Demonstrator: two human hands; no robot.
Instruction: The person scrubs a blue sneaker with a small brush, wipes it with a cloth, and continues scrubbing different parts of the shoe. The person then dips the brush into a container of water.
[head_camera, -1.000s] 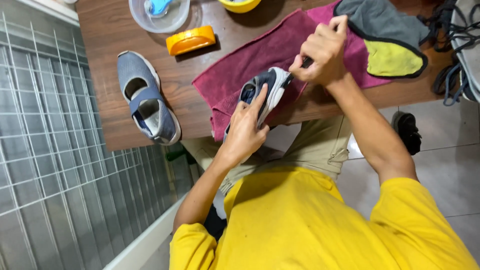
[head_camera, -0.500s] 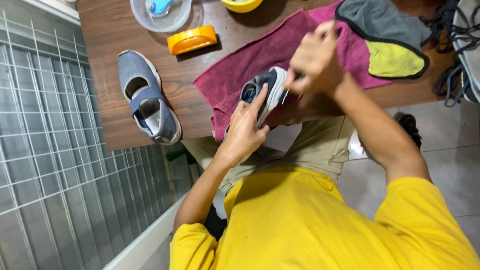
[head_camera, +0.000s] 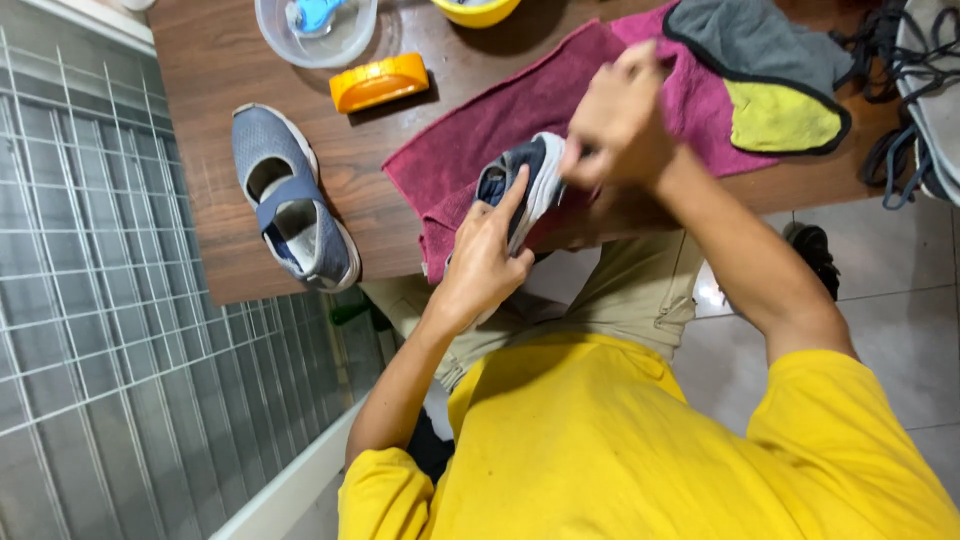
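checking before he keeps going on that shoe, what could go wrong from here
The shoe is held at the table edge by the left hand while the right hand works on it; a slip could drop it to the floor. The maroon towel overhangs that edge and might be dragged off.

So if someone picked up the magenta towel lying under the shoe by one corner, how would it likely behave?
The magenta towel would probably hang limp: it already drapes and folds over the table edge. It looks light and unlikely to slip, going by its nubby surface. The grey-and-yellow cloth lying on it would likely drag along or slide off, and the dark shoe in the left hand rests against it.
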